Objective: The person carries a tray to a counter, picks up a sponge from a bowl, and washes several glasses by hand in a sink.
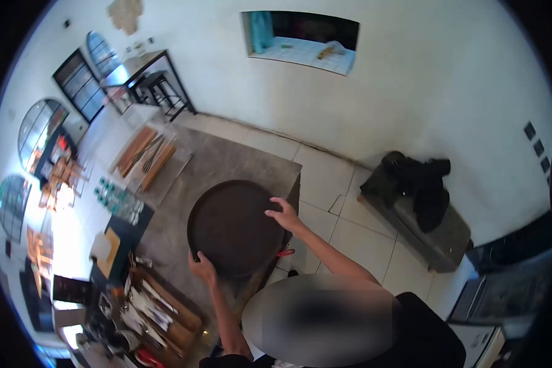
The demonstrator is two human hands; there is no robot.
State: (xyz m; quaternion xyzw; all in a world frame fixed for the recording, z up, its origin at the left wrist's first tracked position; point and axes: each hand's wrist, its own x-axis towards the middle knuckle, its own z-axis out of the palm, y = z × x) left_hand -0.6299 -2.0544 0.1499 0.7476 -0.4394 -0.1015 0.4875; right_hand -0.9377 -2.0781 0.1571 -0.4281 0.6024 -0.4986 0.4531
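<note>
A large round dark brown tray point(236, 228) is over the grey table's front part, near the right edge. My left hand point(203, 268) grips its lower left rim, with the thumb up against the rim and other fingers partly hidden. At the upper right rim, my right hand point(285, 218) holds the tray, its thumb and a finger reaching over the inner side. Nothing lies on the tray. Whether its underside touches the table cannot be made out.
The grey table point(251, 161) carries a clear-lidded box of wooden utensils point(142, 156), several glasses point(119, 201) and a wooden cutlery tray point(187, 319). A dark bench point(451, 245) with black clothing point(432, 196) stands by the wall at right. A blurred area covers the lower middle.
</note>
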